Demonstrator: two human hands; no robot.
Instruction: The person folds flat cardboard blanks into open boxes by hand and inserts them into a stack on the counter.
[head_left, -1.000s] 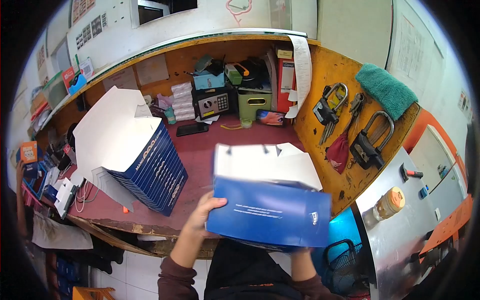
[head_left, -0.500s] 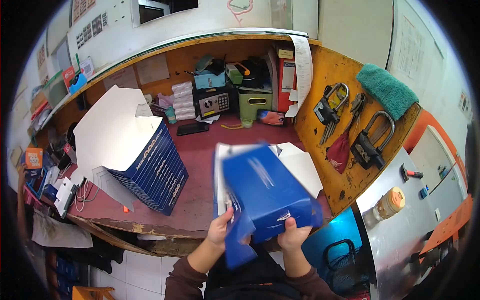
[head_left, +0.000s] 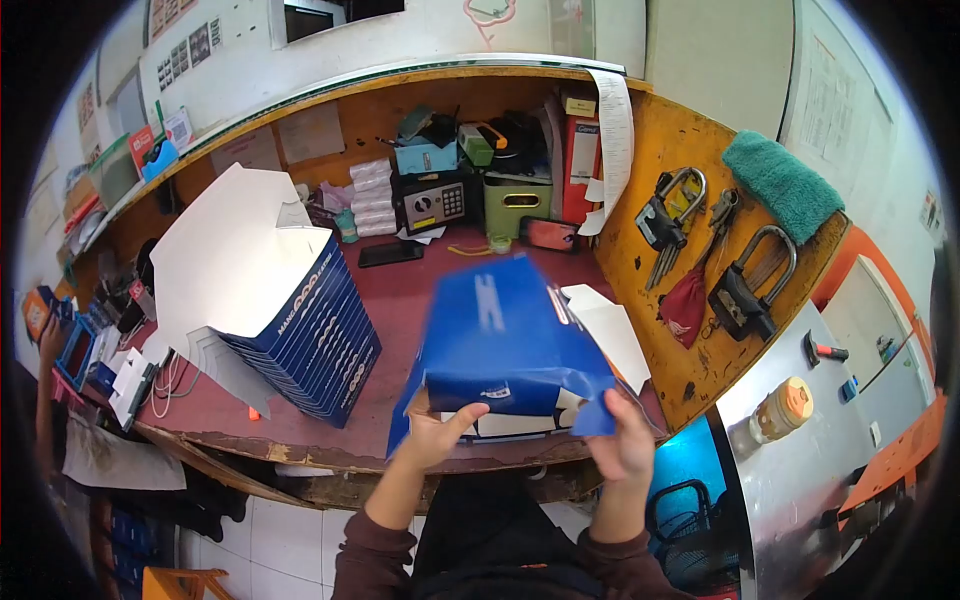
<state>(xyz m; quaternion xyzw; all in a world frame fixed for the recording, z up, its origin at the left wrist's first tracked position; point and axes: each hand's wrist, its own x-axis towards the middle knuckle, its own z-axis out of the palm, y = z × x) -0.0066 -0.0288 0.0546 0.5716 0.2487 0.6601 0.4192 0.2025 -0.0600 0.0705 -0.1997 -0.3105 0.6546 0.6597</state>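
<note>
Gripping blue box (head_left: 495, 335) by its near end, left hand (head_left: 435, 438) half-closed on corner, right hand (head_left: 628, 440) pinching side flap (head_left: 592, 412)

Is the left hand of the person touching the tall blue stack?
No, the left hand is on the blue box in front, and the stack stands apart, further to the left.

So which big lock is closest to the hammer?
The lower padlock, on the right. The other padlock hangs higher and further left, further from the hammer.
</note>
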